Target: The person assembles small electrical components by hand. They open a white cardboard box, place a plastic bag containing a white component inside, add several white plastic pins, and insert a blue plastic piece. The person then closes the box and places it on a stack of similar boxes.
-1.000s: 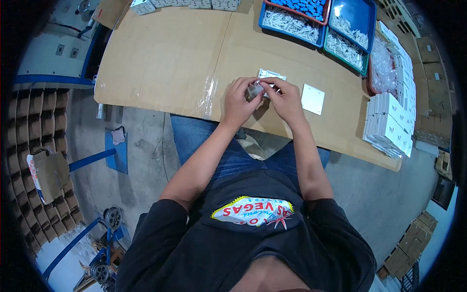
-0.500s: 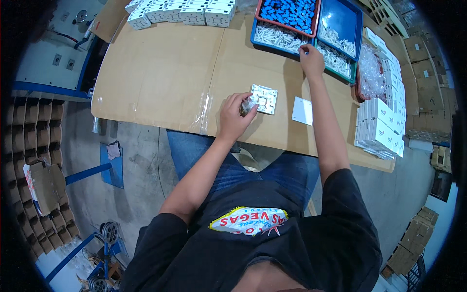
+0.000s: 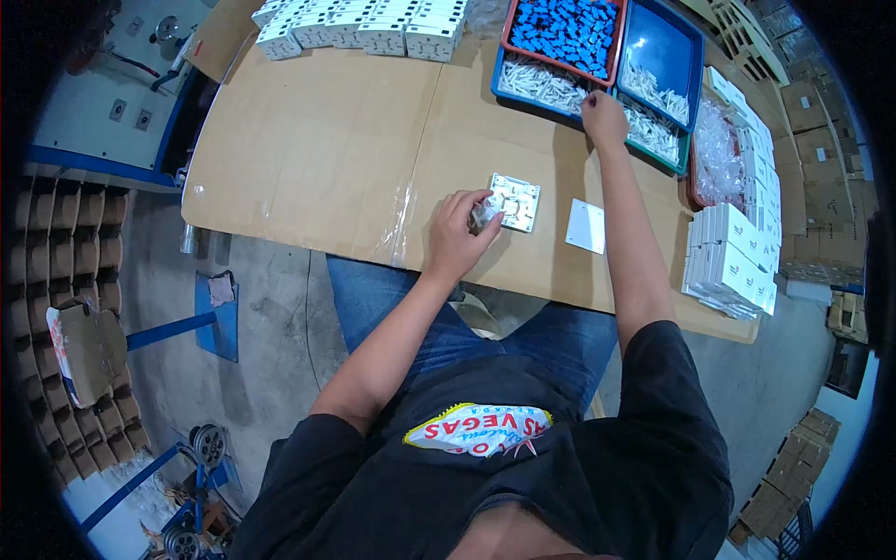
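Observation:
My left hand [image 3: 456, 231] is curled round a small see-through plastic packet [image 3: 482, 217], against the left side of a square white plate with moulded details [image 3: 516, 203]. That plate lies on the cardboard-covered table. My right arm stretches forward, and my right hand [image 3: 605, 119] is at the near edge of the blue tray of small white plastic pieces [image 3: 541, 84]. Its fingertips are pinched together; whatever is between them is too small to make out. A smooth white plate [image 3: 586, 226] lies flat, just left of my right forearm.
A red tray of blue pieces [image 3: 563, 35] rests over the blue tray. Another blue tray [image 3: 661, 56] sits above a green tray [image 3: 653, 136], both with white pieces. White boxes [image 3: 408, 39] line the back left; stacked white packages [image 3: 730, 252] and clear bags [image 3: 719, 154] stand right.
The view has shifted slightly, so the table sits a little lower and further right. Both hands keep nearly the same places, the left at the plate, the right at the tray.

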Demonstrator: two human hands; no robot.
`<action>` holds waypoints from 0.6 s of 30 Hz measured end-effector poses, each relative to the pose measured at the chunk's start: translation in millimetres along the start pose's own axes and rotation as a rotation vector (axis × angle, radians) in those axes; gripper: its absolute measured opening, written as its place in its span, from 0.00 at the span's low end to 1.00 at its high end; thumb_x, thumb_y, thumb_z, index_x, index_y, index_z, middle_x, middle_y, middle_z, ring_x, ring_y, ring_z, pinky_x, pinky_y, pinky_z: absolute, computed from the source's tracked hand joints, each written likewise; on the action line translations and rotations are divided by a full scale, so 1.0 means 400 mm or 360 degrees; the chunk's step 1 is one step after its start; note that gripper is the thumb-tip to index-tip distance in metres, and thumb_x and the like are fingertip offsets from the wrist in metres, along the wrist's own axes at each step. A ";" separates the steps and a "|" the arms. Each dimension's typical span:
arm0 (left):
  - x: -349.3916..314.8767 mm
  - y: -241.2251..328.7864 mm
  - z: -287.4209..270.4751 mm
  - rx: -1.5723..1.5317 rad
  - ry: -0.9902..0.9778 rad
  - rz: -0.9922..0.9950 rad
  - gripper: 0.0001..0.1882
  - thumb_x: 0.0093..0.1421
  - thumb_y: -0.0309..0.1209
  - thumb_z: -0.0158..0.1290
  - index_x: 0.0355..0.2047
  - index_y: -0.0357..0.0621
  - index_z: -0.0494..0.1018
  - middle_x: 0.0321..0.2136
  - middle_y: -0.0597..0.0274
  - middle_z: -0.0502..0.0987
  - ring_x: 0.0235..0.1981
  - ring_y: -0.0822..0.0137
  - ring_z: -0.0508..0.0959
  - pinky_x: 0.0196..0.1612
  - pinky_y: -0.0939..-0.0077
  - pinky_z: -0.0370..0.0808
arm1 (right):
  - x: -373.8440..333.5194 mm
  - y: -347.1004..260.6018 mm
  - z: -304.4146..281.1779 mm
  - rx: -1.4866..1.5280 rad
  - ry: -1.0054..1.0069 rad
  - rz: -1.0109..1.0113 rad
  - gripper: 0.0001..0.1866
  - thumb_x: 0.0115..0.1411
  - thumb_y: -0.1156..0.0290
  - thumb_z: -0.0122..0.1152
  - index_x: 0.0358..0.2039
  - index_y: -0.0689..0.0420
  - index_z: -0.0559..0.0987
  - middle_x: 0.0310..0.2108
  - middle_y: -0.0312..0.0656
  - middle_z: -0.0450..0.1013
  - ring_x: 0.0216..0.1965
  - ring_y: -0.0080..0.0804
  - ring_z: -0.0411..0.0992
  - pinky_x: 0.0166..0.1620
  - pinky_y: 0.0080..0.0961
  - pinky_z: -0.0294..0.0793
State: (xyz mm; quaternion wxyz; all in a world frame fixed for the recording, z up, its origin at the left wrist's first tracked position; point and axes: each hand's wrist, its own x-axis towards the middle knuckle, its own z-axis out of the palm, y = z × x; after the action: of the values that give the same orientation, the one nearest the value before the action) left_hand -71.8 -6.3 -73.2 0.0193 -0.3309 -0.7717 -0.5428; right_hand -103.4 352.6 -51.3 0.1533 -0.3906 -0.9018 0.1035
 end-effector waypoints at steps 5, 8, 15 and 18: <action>0.004 0.008 -0.002 -0.0001 -0.0019 -0.0021 0.18 0.54 0.34 0.67 0.43 0.42 0.79 0.37 0.59 0.80 0.39 0.58 0.79 0.45 0.64 0.75 | -0.049 0.028 -0.056 0.0056 0.0114 0.0039 0.13 0.61 0.58 0.60 0.39 0.48 0.86 0.37 0.46 0.83 0.41 0.51 0.81 0.44 0.45 0.79; 0.001 0.007 0.001 -0.0005 -0.0029 -0.0038 0.18 0.54 0.34 0.67 0.43 0.42 0.79 0.37 0.59 0.80 0.39 0.58 0.79 0.45 0.64 0.75 | -0.130 0.026 -0.076 0.0441 0.0070 -0.0072 0.12 0.60 0.60 0.65 0.40 0.52 0.86 0.35 0.45 0.83 0.36 0.39 0.81 0.41 0.35 0.79; -0.003 0.003 -0.001 -0.0009 -0.0021 0.0029 0.18 0.54 0.32 0.67 0.45 0.41 0.79 0.38 0.57 0.80 0.39 0.59 0.79 0.44 0.66 0.76 | -0.449 -0.122 -0.126 0.1185 -0.0474 -0.0407 0.10 0.60 0.71 0.67 0.42 0.59 0.85 0.32 0.38 0.82 0.26 0.22 0.70 0.33 0.23 0.71; 0.000 0.006 -0.005 0.0000 -0.0049 0.0027 0.18 0.54 0.31 0.67 0.45 0.42 0.79 0.38 0.57 0.80 0.40 0.58 0.79 0.45 0.66 0.75 | -0.501 -0.169 -0.166 0.1208 -0.0630 -0.0371 0.10 0.60 0.71 0.67 0.41 0.60 0.84 0.34 0.39 0.82 0.26 0.24 0.71 0.33 0.24 0.72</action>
State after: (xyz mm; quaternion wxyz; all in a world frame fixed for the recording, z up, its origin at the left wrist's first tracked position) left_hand -71.1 -7.3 -70.3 0.0120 -0.3456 -0.7690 -0.5376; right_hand 4.8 163.9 -8.1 0.1208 -0.1748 -0.8499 0.4822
